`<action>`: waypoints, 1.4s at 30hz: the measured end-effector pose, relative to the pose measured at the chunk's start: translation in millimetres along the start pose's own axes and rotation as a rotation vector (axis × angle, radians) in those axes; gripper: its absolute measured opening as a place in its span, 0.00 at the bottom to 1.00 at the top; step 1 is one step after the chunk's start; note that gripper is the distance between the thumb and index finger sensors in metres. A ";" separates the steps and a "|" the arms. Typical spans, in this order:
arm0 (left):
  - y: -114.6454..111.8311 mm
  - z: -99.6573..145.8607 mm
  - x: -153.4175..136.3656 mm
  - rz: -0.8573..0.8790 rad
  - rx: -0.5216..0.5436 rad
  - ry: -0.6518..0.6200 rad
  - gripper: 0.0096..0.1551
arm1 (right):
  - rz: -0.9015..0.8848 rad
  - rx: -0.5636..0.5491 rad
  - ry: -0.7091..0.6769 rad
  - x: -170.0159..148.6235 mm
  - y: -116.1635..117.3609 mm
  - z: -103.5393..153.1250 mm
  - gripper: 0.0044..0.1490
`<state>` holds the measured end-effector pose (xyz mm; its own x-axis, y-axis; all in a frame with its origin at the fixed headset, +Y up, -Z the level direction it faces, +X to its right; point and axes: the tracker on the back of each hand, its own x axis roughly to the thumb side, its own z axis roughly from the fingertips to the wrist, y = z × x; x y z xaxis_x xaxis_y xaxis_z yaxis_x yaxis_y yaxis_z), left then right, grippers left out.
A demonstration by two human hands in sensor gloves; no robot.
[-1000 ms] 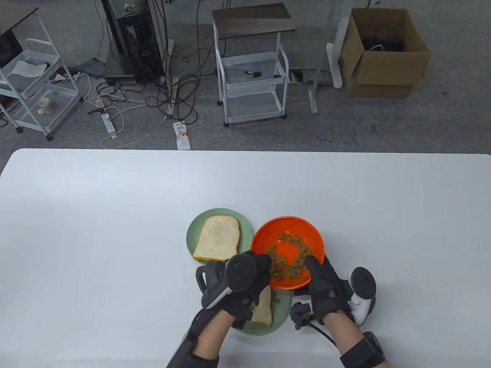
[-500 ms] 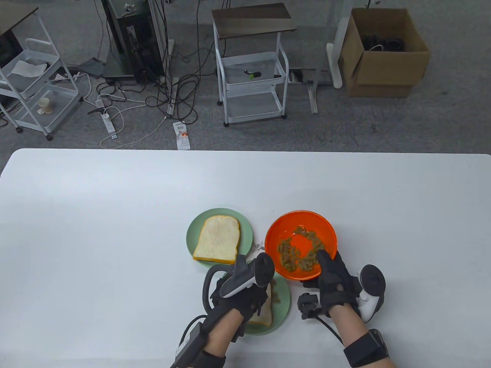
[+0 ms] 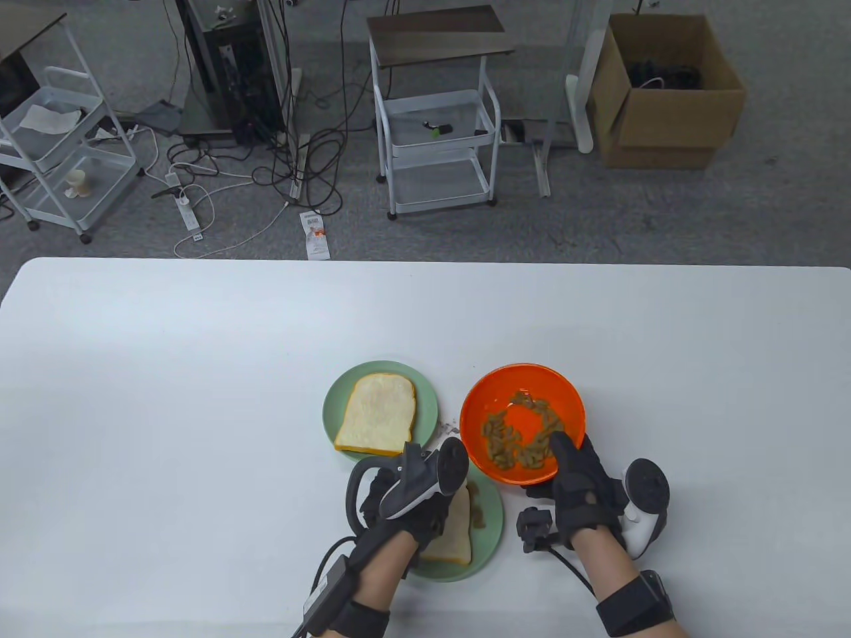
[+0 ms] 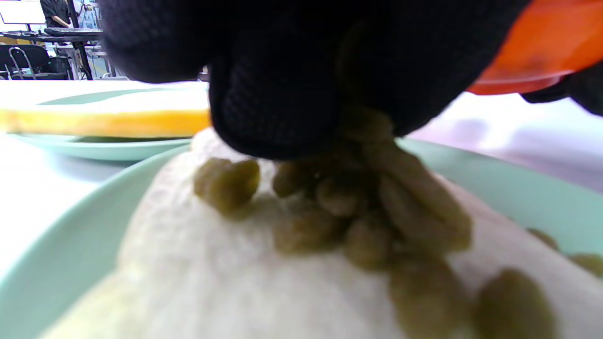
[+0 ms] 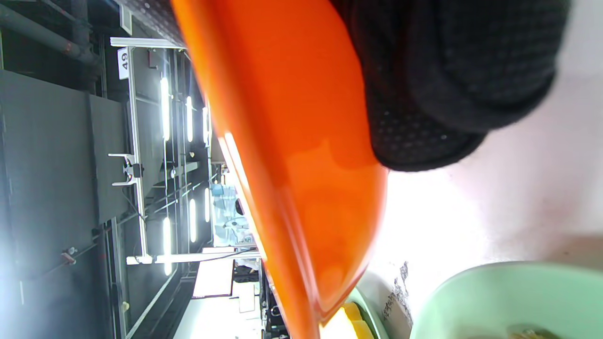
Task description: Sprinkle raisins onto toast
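Note:
Two green plates each hold a slice of toast. The far toast [image 3: 377, 413] is bare. The near toast [image 3: 455, 531] carries raisins [image 4: 358, 221] and is partly covered by my left hand [image 3: 409, 505]. In the left wrist view its fingertips [image 4: 282, 108] pinch a clump of raisins right above the bread. My right hand [image 3: 578, 488] grips the near rim of the orange bowl [image 3: 479, 392], thumb inside; the bowl holds loose raisins [image 3: 522, 435]. The bowl's underside fills the right wrist view [image 5: 292, 155].
The near green plate [image 3: 488, 531] touches the far plate [image 3: 339, 392] and sits just left of the bowl. White table [image 3: 199, 399] spreads to both sides. Carts, cables and a cardboard box stand on the floor beyond the far edge.
The bowl has swung right, away from above the near toast, and has stopped. My left hand drew back from the bowl and lowered over the near toast with raisins.

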<state>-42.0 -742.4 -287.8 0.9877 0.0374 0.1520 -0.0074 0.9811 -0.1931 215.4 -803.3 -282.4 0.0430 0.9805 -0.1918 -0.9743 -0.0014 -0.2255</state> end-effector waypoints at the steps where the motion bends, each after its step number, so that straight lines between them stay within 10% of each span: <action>1: 0.0 0.2 0.5 -0.002 -0.009 -0.006 0.21 | 0.001 -0.001 0.001 -0.1 0.0 -0.2 0.46; 15: 15.7 17.1 6.1 0.017 -0.148 -0.009 0.34 | -0.001 0.011 -0.002 0.0 1.1 0.6 0.45; 26: 46.4 48.7 18.4 -0.029 0.353 0.006 0.39 | 0.057 0.079 -0.012 -4.5 18.2 7.7 0.45; 36: 28.4 36.1 27.1 -0.171 -0.051 0.025 0.51 | 0.055 0.324 -0.036 -4.0 65.7 46.7 0.44; 42: 33.0 40.0 32.8 -0.150 -0.005 0.017 0.46 | 0.005 0.305 -0.026 -3.1 63.3 48.2 0.43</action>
<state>-16.1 -701.3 -250.4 0.9802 -0.1131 0.1627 0.1414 0.9745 -0.1745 142.9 -797.0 -250.0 0.0360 0.9853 -0.1669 -0.9961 0.0488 0.0737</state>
